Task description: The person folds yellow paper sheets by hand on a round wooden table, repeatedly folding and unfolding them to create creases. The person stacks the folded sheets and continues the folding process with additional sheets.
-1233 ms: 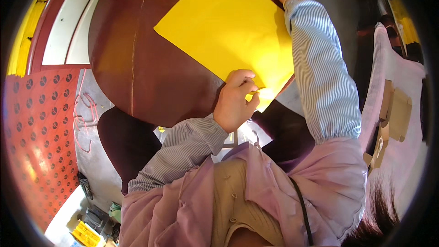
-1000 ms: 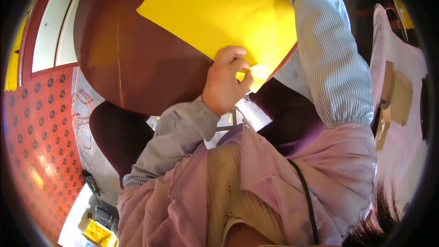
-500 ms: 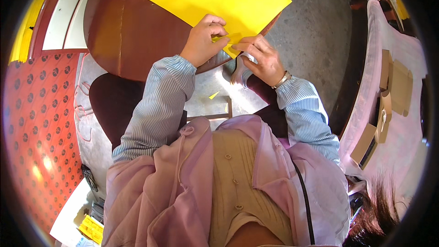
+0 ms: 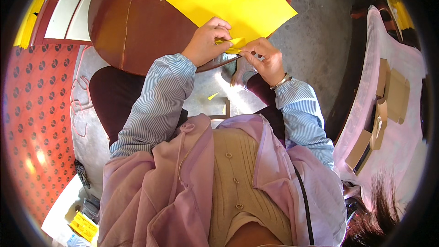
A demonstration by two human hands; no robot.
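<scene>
A large yellow sheet (image 4: 224, 0), paper or thin fabric, lies over the edge of a round reddish-brown table (image 4: 151, 23). Its near corner is folded up between my two hands. My left hand (image 4: 208, 41) pinches the folded flap between thumb and fingers on the left side. On the right, my right hand (image 4: 264, 59) grips the sheet's near edge between thumb and forefinger, with a bracelet at the wrist. The fingertips of both hands are close together at the fold. Part of the fold is hidden behind my left fingers.
On the floor below lies a small yellow scrap (image 4: 212, 96) near a brown stool frame (image 4: 224, 109). Opened cardboard boxes (image 4: 395, 96) rest on a pink cloth (image 4: 361, 105) at the right. A red patterned panel (image 4: 41, 110) stands at the left. Yellow bundles (image 4: 84, 226) sit at the lower left.
The near corner, which pointed down toward me, is now turned up into a fold. My right hand has shifted slightly lower, and the view has moved a little.
</scene>
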